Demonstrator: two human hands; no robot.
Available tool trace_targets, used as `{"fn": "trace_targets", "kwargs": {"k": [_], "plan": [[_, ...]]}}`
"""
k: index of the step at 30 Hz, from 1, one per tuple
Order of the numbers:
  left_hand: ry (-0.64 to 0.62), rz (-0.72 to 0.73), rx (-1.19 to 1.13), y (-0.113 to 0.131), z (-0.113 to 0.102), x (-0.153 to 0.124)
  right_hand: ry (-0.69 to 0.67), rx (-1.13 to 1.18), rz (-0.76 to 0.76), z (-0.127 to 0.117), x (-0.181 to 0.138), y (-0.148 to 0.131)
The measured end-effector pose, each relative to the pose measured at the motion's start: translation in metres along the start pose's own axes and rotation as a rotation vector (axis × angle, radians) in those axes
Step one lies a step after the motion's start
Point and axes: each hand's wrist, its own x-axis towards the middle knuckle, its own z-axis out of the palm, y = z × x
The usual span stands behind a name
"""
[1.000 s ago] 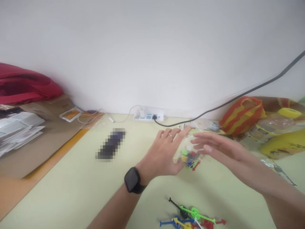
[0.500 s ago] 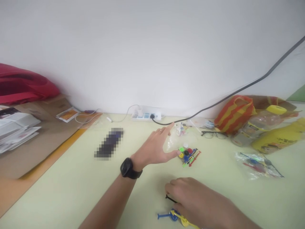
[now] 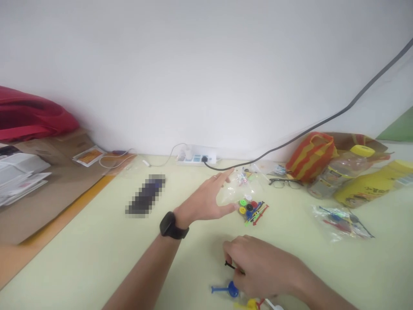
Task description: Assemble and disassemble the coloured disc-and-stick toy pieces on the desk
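My left hand (image 3: 206,200), with a black watch (image 3: 173,226) on its wrist, is open over the table. Its thumb points at a small pile of coloured plastic discs (image 3: 249,207) and thin arrows (image 3: 260,212), beside a clear plastic bag (image 3: 243,181). Lower down, my right hand (image 3: 263,265) is closed on a black plastic arrow (image 3: 230,265); one end sticks out past the fingers and the rest is mostly hidden. Just below that hand lie a blue arrow with a round disc (image 3: 232,289), a yellow piece (image 3: 251,305) and a white piece (image 3: 273,305), partly cut off by the frame edge.
A bag of plastic arrows (image 3: 342,221) lies to the right. Behind it are eyeglasses (image 3: 285,184), a bottle (image 3: 342,170), a yellow packet (image 3: 371,185) and a striped bag (image 3: 311,157). A power strip (image 3: 196,156) sits by the wall. Cardboard (image 3: 41,202) covers the left side.
The view has shifted slightly. The yellow piece under my right hand sits lower in view, and red and white parts now show beside it. My right hand keeps the black arrow; my left hand stays open.
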Motion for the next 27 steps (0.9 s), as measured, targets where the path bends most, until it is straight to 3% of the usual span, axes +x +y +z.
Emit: {"fn": "trace_targets", "kwargs": {"k": [6,11,16,21,25,27], "plan": [[-0.020,0.030,0.003,-0.002,-0.003,-0.001,0.030,0.049,0.007,-0.004,0.002,0.001],[-0.008,0.024,0.015,-0.002,-0.006,-0.002,0.064,0.136,-0.077,-0.009,-0.001,0.009],[-0.009,0.036,0.000,-0.002,-0.008,-0.002,0.128,0.308,-0.083,-0.039,-0.028,0.001],[-0.008,0.055,-0.070,-0.002,-0.009,0.000,0.588,0.389,-0.099,-0.089,-0.073,-0.003],[-0.012,0.042,-0.105,-0.004,-0.011,-0.001,1.207,0.564,-0.126,-0.114,-0.088,0.015],[-0.010,0.036,-0.126,-0.004,-0.012,-0.001,1.369,0.708,-0.095,-0.118,-0.084,0.028]]}}
